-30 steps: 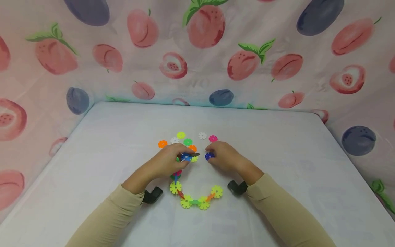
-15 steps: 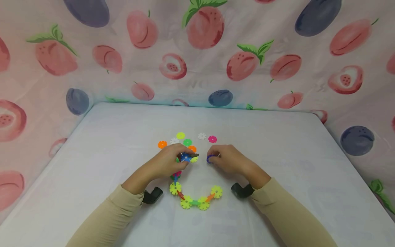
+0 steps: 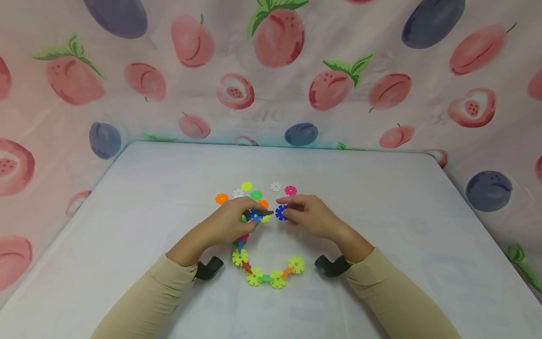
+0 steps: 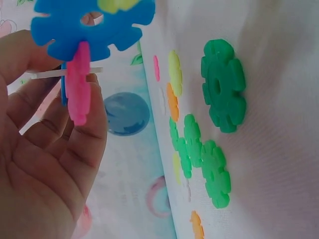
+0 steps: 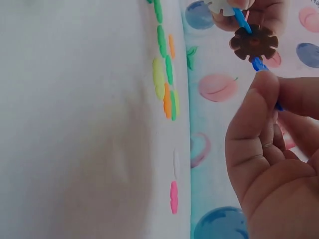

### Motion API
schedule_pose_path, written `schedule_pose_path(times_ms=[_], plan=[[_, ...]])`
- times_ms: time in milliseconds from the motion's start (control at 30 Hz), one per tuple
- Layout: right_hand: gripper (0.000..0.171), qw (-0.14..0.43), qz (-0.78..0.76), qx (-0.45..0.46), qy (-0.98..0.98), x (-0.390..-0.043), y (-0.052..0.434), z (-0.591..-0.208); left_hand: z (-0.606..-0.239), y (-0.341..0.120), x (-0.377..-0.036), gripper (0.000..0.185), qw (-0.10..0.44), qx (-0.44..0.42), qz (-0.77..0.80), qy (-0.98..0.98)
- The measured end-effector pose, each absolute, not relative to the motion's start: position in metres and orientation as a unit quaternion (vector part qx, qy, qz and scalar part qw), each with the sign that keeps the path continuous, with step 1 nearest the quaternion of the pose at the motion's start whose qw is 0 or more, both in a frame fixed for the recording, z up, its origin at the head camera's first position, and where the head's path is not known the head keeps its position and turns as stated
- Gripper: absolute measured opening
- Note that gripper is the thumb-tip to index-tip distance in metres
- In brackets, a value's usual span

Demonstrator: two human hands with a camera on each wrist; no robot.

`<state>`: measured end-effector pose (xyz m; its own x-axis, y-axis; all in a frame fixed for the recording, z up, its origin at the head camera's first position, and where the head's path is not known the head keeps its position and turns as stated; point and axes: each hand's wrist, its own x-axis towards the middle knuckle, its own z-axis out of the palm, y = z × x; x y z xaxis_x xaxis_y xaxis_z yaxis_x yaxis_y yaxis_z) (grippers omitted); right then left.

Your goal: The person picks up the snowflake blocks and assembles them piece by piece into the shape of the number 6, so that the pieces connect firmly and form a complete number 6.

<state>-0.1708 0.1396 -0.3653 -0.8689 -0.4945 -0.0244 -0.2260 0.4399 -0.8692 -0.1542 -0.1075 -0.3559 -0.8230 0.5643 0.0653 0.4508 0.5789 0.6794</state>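
My left hand (image 3: 228,217) holds a string of interlocked plastic snowflake discs; a blue disc (image 4: 114,32) and a pink disc (image 4: 79,92) show in the left wrist view. At the string's right end a brown disc (image 5: 254,44) sticks out beyond the fingers. Between thumb and fingertips, my right hand (image 3: 315,215) pinches a dark blue disc (image 3: 281,212). In the right wrist view this dark blue disc is edge-on, close to the brown one; whether they touch I cannot tell. A linked chain with yellow discs (image 3: 254,277) curves over the table below the hands.
Loose discs lie beyond the hands: orange (image 3: 221,198), yellow (image 3: 247,186), white (image 3: 276,187) and pink (image 3: 290,190) among several. Green discs (image 4: 217,174) lie under the left hand. A fruit-print cloth (image 3: 271,108) hangs behind the white table (image 3: 381,202).
My right hand first drew back slightly with the dark blue disc, then came left, turning the disc's face toward the head camera. The left hand stays nearly still.
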Motion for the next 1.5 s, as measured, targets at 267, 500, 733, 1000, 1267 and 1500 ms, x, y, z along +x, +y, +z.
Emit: schedule_pose_path(times_ms=[267, 500, 733, 1000, 1267, 1500], plan=[[0.015, 0.136, -0.533, -0.187, 0.814, -0.170, 0.136, -0.366, -0.356, -0.108, -0.155, 0.029, 0.069, 0.310, 0.367, 0.874], [0.018, 0.143, -0.565, -0.169, 0.795, -0.170, 0.131, -0.366, -0.357, -0.104, -0.154, 0.018, 0.049, 0.288, 0.373, 0.881], [0.020, 0.146, -0.578, -0.157, 0.788, -0.167, 0.128, -0.363, -0.356, -0.102, -0.154, 0.014, 0.035, 0.283, 0.372, 0.883], [0.018, 0.148, -0.583, -0.154, 0.784, -0.165, 0.126, -0.359, -0.355, -0.101, -0.153, 0.013, 0.028, 0.298, 0.384, 0.873], [0.016, 0.151, -0.590, -0.144, 0.780, -0.163, 0.122, -0.358, -0.357, -0.100, -0.152, 0.012, 0.020, 0.297, 0.398, 0.868], [0.016, 0.156, -0.577, -0.138, 0.790, -0.162, 0.121, -0.357, -0.359, -0.098, -0.151, 0.011, 0.008, 0.296, 0.406, 0.864]])
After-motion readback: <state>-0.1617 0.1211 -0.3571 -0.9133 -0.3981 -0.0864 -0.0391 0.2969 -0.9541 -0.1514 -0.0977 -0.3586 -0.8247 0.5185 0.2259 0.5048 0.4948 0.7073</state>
